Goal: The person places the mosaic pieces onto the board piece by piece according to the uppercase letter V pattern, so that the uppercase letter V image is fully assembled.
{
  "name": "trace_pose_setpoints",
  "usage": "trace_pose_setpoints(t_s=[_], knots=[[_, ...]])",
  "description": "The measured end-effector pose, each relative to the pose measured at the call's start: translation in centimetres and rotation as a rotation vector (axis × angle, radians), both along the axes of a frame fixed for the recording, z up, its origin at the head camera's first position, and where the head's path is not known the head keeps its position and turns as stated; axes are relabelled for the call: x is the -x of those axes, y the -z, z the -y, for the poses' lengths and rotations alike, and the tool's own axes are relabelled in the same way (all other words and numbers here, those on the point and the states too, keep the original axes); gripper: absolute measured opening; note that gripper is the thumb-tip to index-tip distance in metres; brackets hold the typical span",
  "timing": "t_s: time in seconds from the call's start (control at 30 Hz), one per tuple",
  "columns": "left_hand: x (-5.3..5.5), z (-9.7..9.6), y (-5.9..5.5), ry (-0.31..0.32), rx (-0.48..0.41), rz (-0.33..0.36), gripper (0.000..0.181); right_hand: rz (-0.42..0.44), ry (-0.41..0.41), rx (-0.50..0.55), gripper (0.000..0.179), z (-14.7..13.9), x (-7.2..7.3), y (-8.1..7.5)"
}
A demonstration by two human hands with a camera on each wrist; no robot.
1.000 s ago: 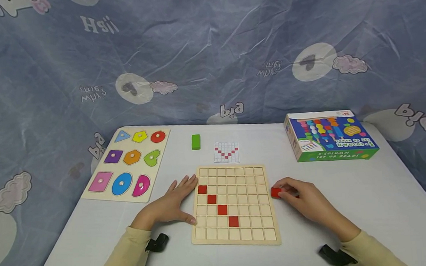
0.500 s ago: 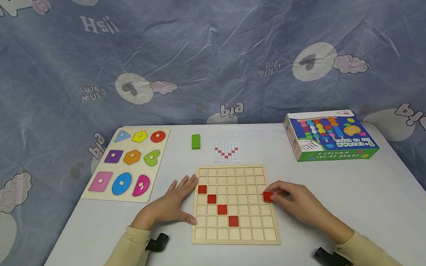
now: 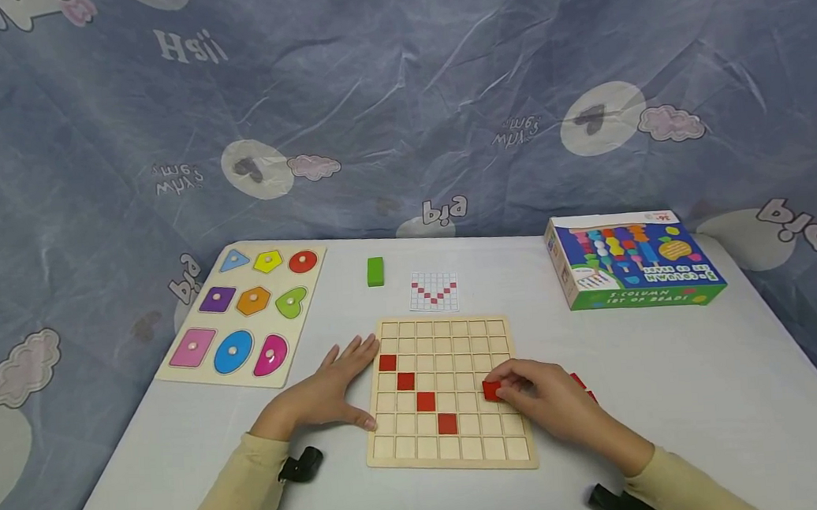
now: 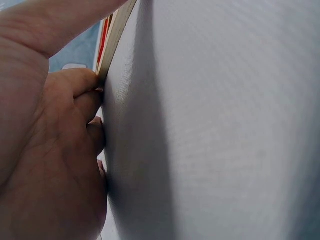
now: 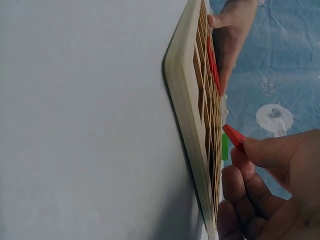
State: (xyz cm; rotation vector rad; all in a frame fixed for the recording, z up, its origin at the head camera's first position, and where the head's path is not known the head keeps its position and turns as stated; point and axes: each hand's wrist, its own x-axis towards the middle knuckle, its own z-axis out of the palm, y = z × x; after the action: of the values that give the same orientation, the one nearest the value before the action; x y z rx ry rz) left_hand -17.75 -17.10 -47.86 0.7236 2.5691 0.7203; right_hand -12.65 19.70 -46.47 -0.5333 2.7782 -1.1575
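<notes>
A wooden grid board [image 3: 452,466] lies on the white table, with several red square tiles [image 3: 426,401] set in its cells along a diagonal. My right hand [image 3: 557,403] pinches another red square tile [image 3: 491,391] between thumb and fingers, over the right part of the grid. In the right wrist view that tile [image 5: 234,137] is tilted, its corner pointing at the board. My left hand [image 3: 322,391] lies spread at the board's left edge, thumb and fingertips against the frame. In the left wrist view its palm and bent fingers [image 4: 82,85] show beside the board's edge.
Beyond the board lie a small pattern card [image 3: 434,292] and a green block [image 3: 376,272]. A shape puzzle board [image 3: 242,314] is at the back left, a colourful bead-set box [image 3: 633,261] at the back right. Loose red tiles [image 3: 579,382] show behind the right hand.
My right hand has moved left from beside the board to over its right columns, carrying the red tile. Loose red tiles have come into view behind it. The left hand stays put.
</notes>
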Motion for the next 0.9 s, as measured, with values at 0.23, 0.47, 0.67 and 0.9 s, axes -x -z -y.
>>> trace_pose_setpoints(t_s=[0.23,0.47,0.67,0.9], knots=[[0.1,0.0,0.1,0.001,-0.001,0.001,0.128,0.008,-0.024,-0.005,0.020,1.2,-0.1,0.4],[0.1,0.1,0.2,0.003,-0.008,-0.001,0.129,-0.009,-0.054,-0.012,0.020,2.1,-0.1,0.5],[0.0,0.0,0.2,-0.001,-0.008,-0.003,0.130,-0.032,-0.061,-0.032,0.018,3.0,-0.1,0.5],[0.0,0.0,0.0,0.000,-0.014,0.004,0.129,-0.063,-0.070,-0.049,0.017,3.6,-0.2,0.5]])
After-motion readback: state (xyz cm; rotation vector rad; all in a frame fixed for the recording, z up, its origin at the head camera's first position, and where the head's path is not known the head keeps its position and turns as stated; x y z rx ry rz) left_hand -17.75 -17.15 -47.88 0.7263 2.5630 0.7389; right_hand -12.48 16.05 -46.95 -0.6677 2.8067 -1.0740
